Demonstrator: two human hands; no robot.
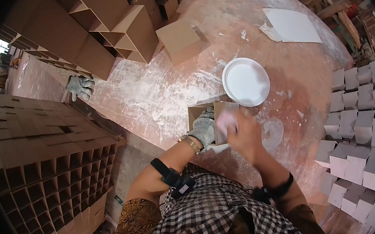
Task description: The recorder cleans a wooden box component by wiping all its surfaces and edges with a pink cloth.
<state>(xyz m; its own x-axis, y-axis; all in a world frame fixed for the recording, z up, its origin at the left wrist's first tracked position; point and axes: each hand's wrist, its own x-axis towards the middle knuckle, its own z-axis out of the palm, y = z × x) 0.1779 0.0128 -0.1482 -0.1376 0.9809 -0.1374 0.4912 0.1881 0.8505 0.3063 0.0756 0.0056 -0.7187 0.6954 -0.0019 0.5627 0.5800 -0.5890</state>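
Cardboard, a small open box (205, 115) sits at centre frame beside a white plate (246, 82). Gloved left hand (204, 129) grips its wall; bare right hand (244, 135) pinches something pale, perhaps paper (225, 120).

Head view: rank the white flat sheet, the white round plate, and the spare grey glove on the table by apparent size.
1. white flat sheet and white round plate: look alike, and the sheet lies farther away, so unranked.
2. grey glove, clearly smallest.

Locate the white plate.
In the head view, the plate lies on the table, right of centre, just beyond the open box.
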